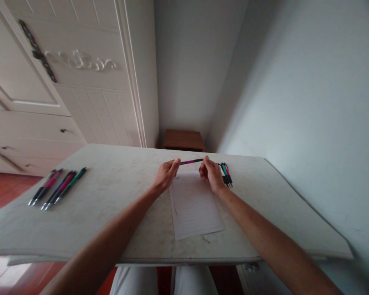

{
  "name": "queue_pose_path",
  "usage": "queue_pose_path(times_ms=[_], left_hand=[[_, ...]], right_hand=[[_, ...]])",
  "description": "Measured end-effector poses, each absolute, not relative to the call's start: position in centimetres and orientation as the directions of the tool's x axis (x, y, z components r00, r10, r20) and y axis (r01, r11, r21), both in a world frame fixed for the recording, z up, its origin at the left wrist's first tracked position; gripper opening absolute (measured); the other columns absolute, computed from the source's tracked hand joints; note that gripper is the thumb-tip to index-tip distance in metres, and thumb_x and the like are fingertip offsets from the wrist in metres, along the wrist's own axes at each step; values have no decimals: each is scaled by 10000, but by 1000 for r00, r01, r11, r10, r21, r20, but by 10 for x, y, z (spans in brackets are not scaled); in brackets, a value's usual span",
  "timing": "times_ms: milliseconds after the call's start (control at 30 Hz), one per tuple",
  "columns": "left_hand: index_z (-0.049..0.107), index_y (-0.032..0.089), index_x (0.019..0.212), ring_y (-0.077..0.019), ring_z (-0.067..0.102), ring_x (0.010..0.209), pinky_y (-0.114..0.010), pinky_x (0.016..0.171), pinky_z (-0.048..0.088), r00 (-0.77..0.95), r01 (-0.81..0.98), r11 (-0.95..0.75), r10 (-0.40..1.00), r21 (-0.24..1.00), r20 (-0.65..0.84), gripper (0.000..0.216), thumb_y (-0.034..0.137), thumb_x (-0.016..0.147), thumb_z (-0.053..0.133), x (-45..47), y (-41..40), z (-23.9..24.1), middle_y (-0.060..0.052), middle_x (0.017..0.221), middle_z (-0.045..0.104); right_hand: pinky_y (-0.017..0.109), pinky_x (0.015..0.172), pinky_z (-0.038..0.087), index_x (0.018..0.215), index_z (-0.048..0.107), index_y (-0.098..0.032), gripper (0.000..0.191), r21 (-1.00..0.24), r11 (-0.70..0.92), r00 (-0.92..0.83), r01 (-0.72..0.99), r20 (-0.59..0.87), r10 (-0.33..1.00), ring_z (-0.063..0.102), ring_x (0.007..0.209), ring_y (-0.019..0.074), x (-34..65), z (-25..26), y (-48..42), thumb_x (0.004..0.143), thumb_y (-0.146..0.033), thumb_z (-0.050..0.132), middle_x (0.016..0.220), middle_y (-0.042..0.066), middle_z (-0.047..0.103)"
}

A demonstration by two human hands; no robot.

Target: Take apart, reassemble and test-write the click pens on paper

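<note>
A pen with a pink and black barrel (191, 162) is held level above the far end of a lined sheet of paper (194, 207). My left hand (166, 174) pinches its left end with closed fingers. My right hand (211, 173) grips its right end, fingers curled. A small bunch of pens (226, 175) with green and pink grips lies just right of my right hand. Several more pens (57, 187) lie in a row at the table's left side.
The worn white table (117, 213) stands against a pale wall on the right. A white panelled wardrobe (80, 82) fills the left background. A small brown wooden stand (183, 140) sits behind the table's far edge. Red floor shows at the lower left.
</note>
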State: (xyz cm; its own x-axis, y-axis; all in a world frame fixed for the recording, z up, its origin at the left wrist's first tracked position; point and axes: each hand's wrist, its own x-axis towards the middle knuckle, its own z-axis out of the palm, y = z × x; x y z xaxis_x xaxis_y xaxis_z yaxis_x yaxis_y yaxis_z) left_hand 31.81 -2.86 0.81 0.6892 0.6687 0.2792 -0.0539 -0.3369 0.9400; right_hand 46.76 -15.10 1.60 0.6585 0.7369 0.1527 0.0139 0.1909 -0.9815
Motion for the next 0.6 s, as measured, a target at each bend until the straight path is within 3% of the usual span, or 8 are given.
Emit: queue_pose_path(times_ms=[133,300,600], left_hand=[[374,196,591,-81,302,458,-224,438,214,690,-92,-315,664,945,289,589,716,866,409,319,-29,8,41,507,348],[311,211,524,-64,265,398,-230,412,188,718,-134,-204,655,970,237,643,774,801,451,318,-33,20,48,437,311],[249,227,490,-58,269,355,-232,383,182,626,-117,-107,764,987,157,654,749,781,516,318,-29,26,55,392,278]], right_hand=[[202,330,256,531,425,-206,624,-988,146,693,-42,76,717,372,350,65,469,16,-151,753,-777,540,435,-30,478],[197,331,252,552,461,-201,557,-983,163,714,-90,50,698,366,369,64,470,16,-150,751,-701,606,456,-42,450],[199,350,179,519,395,-207,549,-982,191,624,12,156,765,263,367,46,465,19,-153,775,-625,645,443,-79,320]])
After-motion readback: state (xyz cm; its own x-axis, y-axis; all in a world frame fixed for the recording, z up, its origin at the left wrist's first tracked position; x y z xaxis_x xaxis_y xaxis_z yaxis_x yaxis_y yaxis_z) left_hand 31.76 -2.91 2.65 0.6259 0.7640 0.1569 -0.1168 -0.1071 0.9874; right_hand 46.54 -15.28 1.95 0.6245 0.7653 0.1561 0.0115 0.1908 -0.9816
